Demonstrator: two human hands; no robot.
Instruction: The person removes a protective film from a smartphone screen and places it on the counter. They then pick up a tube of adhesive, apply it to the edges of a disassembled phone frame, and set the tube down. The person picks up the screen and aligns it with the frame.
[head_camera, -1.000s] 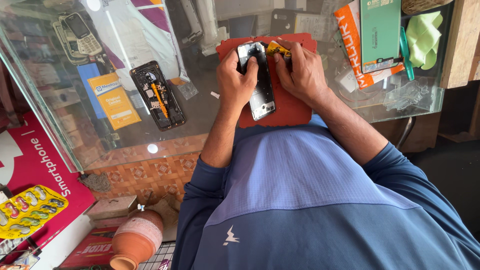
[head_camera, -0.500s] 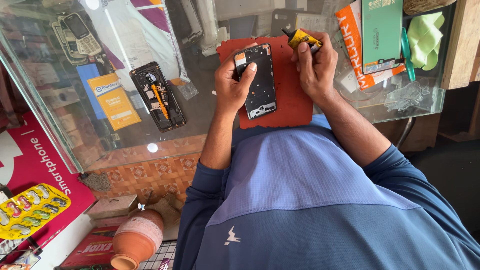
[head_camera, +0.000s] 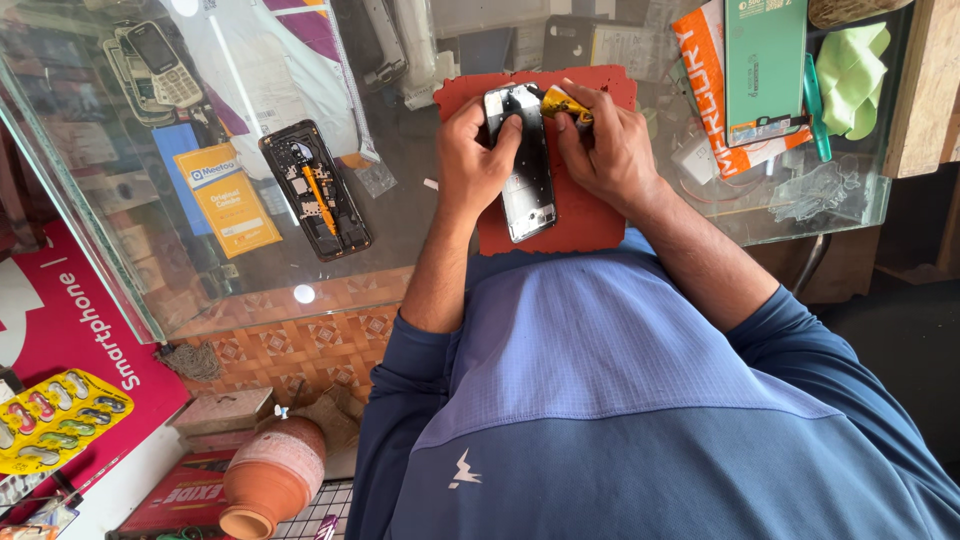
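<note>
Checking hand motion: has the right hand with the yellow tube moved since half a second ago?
Yes. The right hand brought the yellow tube left from the red mat's corner, onto the phone.

Counted two opened-up smartphones: one on the red mat (head_camera: 590, 215), a second (head_camera: 316, 190) lying off to the side on the glass bench (head_camera: 400, 220). Two old keypad phones (head_camera: 150, 65) under the glass, one green cloth (head_camera: 850, 65), one clay pot (head_camera: 272, 478), one yellow blister pack (head_camera: 55, 420).
</note>
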